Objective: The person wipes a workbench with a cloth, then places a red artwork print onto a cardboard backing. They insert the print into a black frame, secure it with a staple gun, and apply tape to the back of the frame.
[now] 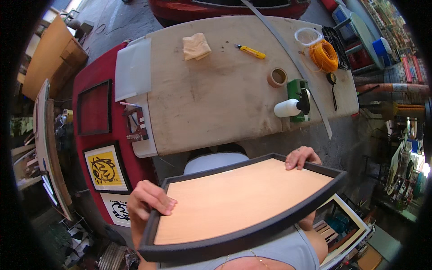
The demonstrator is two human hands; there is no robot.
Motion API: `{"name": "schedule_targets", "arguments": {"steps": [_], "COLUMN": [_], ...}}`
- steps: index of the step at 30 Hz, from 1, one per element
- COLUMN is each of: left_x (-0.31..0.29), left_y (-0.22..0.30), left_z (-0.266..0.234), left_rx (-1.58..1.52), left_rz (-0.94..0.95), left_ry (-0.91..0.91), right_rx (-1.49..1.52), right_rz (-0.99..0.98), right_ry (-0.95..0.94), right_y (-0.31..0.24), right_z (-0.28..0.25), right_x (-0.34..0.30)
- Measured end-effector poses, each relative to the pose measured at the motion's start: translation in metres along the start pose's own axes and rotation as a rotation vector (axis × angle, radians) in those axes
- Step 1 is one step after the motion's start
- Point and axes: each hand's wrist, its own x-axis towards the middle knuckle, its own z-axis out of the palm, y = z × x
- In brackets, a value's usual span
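Note:
Close to my body I hold up a black picture frame (245,240) with a pale wooden backing board (238,202) facing me. My left hand (150,200) grips its left side, fingers bent over the rim onto the board. At the far right corner my right hand (302,158) clasps the rim, its fingertips over the inner edge. Both thumbs are hidden. Beyond the frame stands the worktable (207,99), with a white spray bottle (287,108) at its near right edge.
The table holds a folded cloth (196,46), yellow utility knife (252,51), tape roll (277,78), long metal ruler (292,60) and orange cord coil (323,55). On red cloth at left lie an empty black frame (109,108) and a framed yellow print (106,170). A stool (213,162) stands between.

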Motion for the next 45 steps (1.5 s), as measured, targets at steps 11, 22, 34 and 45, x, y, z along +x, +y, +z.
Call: {"name": "schedule_targets", "arguments": {"steps": [11,22,34,45], "left_x": [-0.002,0.028,0.018,0.023], "left_y": [-0.044,-0.168,-0.254,-0.247], "left_z": [-0.050,-0.170,-0.200,-0.173], "left_rx": [1.119,1.574,1.481,1.515], "left_rz": [-0.045,0.223,0.087,-0.357], "left_ry": [0.212,-0.186,-0.517,-0.637], "right_rx": [-0.928,-1.722,-2.026,-1.943], "right_rz": [0.315,-0.089,0.087,0.225], "right_ry": [-0.342,-0.533,-0.747,-0.321], "right_y": [0.023,0.116,0.182,0.178], "right_z": [-0.075,-0.154,-0.166,-0.138], "right_x": [0.115,0.145,0.101,0.109]}}
